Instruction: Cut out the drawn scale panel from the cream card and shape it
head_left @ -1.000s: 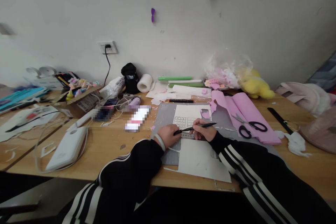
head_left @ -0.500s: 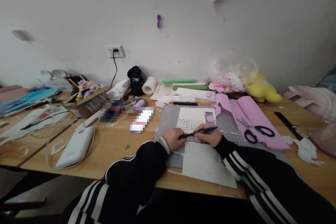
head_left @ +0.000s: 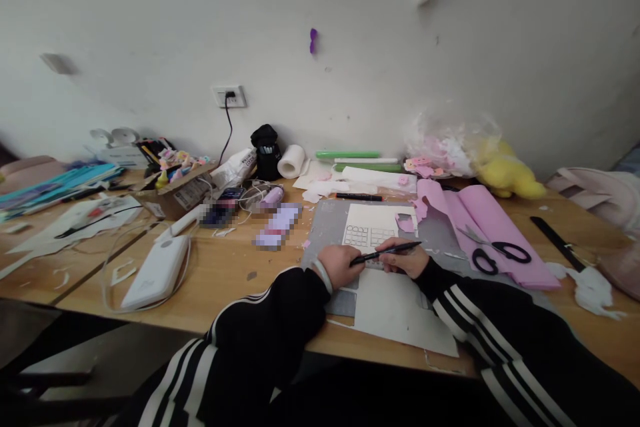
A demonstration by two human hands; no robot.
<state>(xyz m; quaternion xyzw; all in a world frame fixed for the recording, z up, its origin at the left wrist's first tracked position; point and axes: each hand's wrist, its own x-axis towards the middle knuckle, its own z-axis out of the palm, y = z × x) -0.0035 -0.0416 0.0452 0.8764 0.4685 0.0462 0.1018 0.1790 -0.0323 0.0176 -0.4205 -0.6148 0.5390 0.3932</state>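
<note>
A slim black pen (head_left: 371,257) lies slantwise between my two hands. My left hand (head_left: 339,267) is closed around its left end. From the other side, my right hand (head_left: 407,260) pinches the pen near its middle, and its tail sticks out to the upper right. Just behind the hands is a white sheet with hand-drawn black grids (head_left: 383,215), its lower part hidden by my fingers. Another blank white sheet (head_left: 400,320) reaches toward the table's front edge. Both sheets rest on a grey cutting mat (head_left: 325,223).
Black-handled scissors (head_left: 500,253) lie on folded pink paper (head_left: 480,213) to the right. A black marker (head_left: 359,197) lies behind the mat. On the left are a phone (head_left: 280,225), a white power bank-like device (head_left: 157,273) with a cable, and a cardboard box (head_left: 180,197).
The whole view has shifted slightly, so things appear further right. Both hands keep nearly the same hold on the pen. The phone's screen has dimmed.
</note>
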